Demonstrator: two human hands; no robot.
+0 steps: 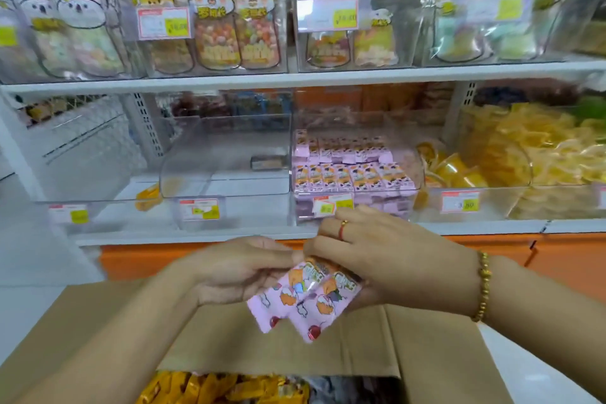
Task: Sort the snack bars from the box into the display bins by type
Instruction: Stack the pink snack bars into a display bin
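Two pink snack bars (303,302) with cartoon prints hang between my hands, above the open cardboard box (262,348). My left hand (239,269) grips their upper left end. My right hand (387,259), with a red ring and a gold bracelet, holds their upper right end. Straight ahead on the lower shelf, a clear display bin (355,174) holds rows of the same pink bars. Yellow-wrapped bars (210,387) lie in the bottom of the box, with dark ones beside them.
Left of the pink bin stands a clear bin (226,154) with one dark bar inside. On the right, bins hold yellow and orange snacks (541,147). The upper shelf (295,77) carries bags with animal prints. Price tags line the shelf edge.
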